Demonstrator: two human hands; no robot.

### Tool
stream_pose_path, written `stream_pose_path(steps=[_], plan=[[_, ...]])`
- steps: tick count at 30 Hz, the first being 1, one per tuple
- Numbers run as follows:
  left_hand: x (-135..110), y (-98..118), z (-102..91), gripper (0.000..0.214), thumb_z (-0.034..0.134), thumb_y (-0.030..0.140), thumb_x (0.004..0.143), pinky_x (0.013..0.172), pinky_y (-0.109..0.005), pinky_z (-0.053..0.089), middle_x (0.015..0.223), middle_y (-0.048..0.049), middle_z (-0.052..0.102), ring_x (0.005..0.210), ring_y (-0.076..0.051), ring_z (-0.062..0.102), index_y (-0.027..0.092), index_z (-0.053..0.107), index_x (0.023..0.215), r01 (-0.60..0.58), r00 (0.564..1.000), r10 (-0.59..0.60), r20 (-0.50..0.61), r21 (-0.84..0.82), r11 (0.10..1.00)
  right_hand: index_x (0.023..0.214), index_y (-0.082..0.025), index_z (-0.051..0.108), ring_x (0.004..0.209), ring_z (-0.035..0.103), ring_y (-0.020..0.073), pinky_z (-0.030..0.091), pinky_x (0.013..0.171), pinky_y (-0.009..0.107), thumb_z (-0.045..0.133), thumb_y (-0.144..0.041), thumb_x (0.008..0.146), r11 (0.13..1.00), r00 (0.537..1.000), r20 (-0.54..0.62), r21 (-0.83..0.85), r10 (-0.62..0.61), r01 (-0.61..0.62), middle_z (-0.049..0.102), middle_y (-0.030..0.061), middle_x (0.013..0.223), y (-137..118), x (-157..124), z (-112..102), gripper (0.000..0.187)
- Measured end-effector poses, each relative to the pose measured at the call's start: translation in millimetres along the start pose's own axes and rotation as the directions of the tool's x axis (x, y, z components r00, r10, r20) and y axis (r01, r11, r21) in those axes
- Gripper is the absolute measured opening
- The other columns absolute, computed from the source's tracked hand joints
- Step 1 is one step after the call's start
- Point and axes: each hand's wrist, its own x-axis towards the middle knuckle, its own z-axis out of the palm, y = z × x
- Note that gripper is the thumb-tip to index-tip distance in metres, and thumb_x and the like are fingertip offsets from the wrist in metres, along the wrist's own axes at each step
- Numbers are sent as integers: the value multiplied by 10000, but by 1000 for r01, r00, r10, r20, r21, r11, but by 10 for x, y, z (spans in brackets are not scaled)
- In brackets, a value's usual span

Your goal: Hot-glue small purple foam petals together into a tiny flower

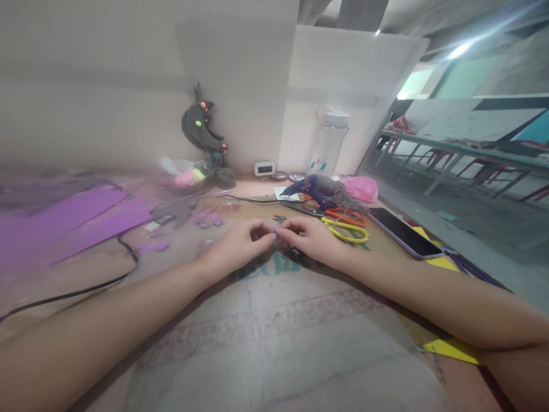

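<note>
My left grip point(242, 243) and right grip point(312, 239) meet fingertip to fingertip.
Both are pinched together on a tiny piece point(278, 228), too small to name, between the tips; yellow-handled scissors point(331, 221) lie just beyond my right grip, purple cutouts point(209, 218) beyond my left.

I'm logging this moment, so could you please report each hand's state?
Left bare hand: pinched closed; anything held cannot be told.
Right bare hand: likewise pinched closed; anything held cannot be told.

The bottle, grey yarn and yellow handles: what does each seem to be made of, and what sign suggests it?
Bottle: smooth, clear plastic or glass; its body looks see-through.
Grey yarn: matte fibre, perhaps wool or acrylic, judging by loose strands.
Yellow handles: probably smooth plastic, from the even, bright colour.
</note>
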Motion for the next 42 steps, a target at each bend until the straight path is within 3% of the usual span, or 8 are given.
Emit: stream_pose_path(steps=[8,15,19,22,29,34,37,42], plan=[[4,-8,-23,275,507,392,864,645,-244,415,802,-22,680,713,-149,571,184,681,913,-45,999,46,17,-48,998,795,-174,632,568,569,113,429,557,225,528,-359,862,999,998,-68,48,18,-15,647,-1,648,6,23,-13,223],[-3,5,-22,268,500,404,865,652,-248,419,752,-10,626,693,-146,550,170,630,853,9,1000,-9,-3,-75,997,744,-179,571,576,532,111,412,566,231,447,-413,915,996,997,-78,88,-27,34,592,-9,632,18,10,-34,316],[-4,9,-21,278,475,416,878,643,-250,409,723,-7,611,679,-147,545,175,583,792,37,999,-38,-13,-50,998,687,-187,490,576,467,102,393,599,234,414,-418,938,986,952,-289,97,-100,133,495,-32,595,82,100,-232,349],[-4,3,-25,276,471,421,877,612,-243,399,722,-6,620,663,-144,544,181,567,781,50,999,-50,-14,-42,998,812,-189,529,565,460,102,380,576,230,478,-362,904,988,907,-415,89,-78,126,500,-48,610,228,243,-455,202],[-4,15,-16,255,472,396,873,614,-237,387,707,8,581,661,-136,526,180,557,768,53,998,-54,-20,-47,997,898,-166,671,772,611,154,449,727,272,556,-218,830,962,989,-146,-270,-2,-38,690,29,875,474,324,-655,144],[12,6,-11,250,481,381,857,633,-248,384,695,4,559,681,-144,519,179,554,728,21,999,-22,-35,-23,1000,1067,-165,662,863,614,203,468,769,311,618,-342,838,868,988,71,-472,-136,153,678,74,954,411,217,-494,292],[17,-17,-4,250,489,384,854,636,-252,389,707,-4,578,680,-145,523,176,563,735,19,999,-20,-38,-31,999,1121,-156,660,978,581,237,456,865,348,612,-290,854,774,965,164,-576,-205,262,643,113,1015,421,212,-418,303],[13,-40,11,243,488,388,859,619,-249,400,711,-12,610,656,-143,532,174,561,771,38,999,-40,-27,-63,997,1089,-125,679,971,571,234,461,884,363,447,-207,928,689,946,113,-660,-303,300,621,141,990,550,260,-322,293]])
